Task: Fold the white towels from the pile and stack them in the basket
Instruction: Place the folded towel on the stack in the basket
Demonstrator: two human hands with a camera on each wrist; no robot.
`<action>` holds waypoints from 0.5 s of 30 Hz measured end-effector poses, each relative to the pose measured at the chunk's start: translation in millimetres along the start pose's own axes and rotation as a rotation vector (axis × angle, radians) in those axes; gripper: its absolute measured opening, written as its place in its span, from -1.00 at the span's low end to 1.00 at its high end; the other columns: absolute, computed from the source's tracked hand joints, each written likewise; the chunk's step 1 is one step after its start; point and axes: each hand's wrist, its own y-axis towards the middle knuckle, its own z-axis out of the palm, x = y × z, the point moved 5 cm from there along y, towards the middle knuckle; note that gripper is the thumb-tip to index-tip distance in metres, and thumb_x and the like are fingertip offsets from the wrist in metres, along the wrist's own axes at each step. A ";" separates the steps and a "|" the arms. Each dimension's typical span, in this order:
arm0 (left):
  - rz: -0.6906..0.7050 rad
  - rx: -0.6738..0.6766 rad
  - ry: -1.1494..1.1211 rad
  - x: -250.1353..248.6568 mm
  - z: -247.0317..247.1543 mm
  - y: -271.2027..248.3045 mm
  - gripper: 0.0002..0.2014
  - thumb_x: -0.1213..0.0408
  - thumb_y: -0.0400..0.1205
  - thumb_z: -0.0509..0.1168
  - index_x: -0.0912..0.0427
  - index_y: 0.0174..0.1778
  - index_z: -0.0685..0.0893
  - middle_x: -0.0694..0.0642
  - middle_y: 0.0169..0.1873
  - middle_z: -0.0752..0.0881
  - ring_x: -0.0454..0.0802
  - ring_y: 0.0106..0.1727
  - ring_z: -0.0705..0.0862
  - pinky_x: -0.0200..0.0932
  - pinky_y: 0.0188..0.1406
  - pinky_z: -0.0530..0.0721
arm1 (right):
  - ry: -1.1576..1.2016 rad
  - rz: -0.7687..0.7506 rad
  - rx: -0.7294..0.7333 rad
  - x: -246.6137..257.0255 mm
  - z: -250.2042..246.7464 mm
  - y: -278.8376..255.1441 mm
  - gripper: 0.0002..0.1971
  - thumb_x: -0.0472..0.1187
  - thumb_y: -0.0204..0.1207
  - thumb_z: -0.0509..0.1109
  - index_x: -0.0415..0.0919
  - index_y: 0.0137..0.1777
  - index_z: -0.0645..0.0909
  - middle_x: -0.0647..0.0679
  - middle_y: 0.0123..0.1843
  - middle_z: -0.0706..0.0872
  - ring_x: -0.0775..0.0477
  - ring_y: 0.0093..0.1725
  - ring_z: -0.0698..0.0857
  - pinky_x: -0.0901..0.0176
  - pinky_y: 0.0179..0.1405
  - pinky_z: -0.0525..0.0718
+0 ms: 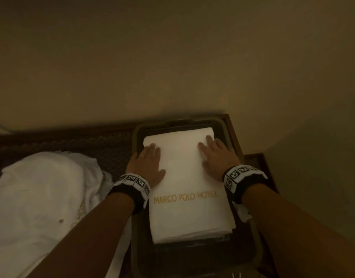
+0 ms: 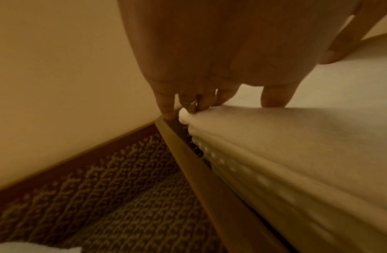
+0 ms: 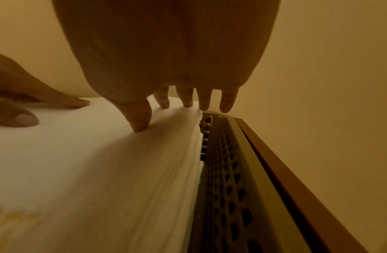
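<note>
- both hands flat, fingers straight, pressing on the top folded towel (image 1: 184, 177), not gripping anything
- left hand (image 1: 147, 165) sits by the towel's left edge, right hand (image 1: 217, 157) near the far right corner
- the towel tops a stack in the basket (image 1: 137, 135), gold "MARCO POLO HOTEL" lettering facing up
- unfolded white pile (image 1: 44, 197) lies left of the basket

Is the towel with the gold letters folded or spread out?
Folded. The towel lies as a neat rectangle on the stack in the basket, layered edges showing, both hands flat on top.
</note>
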 end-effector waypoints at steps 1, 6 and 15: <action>-0.009 0.031 -0.026 3.5 5.8 4.6 -0.20 -0.20 0.72 -0.03 0.10 0.73 -0.24 0.10 0.73 -0.25 0.08 0.74 -0.13 0.17 0.69 0.03 | -0.019 -0.011 0.027 0.6 4.7 6.3 -0.32 0.03 0.70 0.11 0.06 0.72 -0.15 -0.06 0.75 -0.25 -0.20 0.72 -0.15 -0.29 0.65 0.03; -0.006 0.049 -0.102 -4.6 20.4 10.6 -0.27 -0.03 0.77 -0.02 0.08 0.72 -0.30 0.12 0.71 -0.33 0.10 0.74 -0.17 0.16 0.68 0.02 | -0.025 0.039 0.136 7.2 29.5 19.3 -0.28 -0.14 0.67 0.11 -0.04 0.72 -0.21 -0.16 0.73 -0.36 -0.22 0.71 -0.28 -0.30 0.65 -0.09; 0.028 -0.004 -0.099 -47.3 85.7 -93.7 -0.11 -0.40 0.62 -0.15 0.10 0.73 -0.22 0.21 0.70 -0.31 0.17 0.74 -0.16 0.27 0.66 -0.07 | -0.111 -0.099 0.232 12.6 96.1 -69.9 -0.05 0.49 0.52 -0.11 -0.03 0.66 -0.47 -0.14 0.61 -0.63 -0.18 0.65 -0.48 -0.27 0.59 -0.34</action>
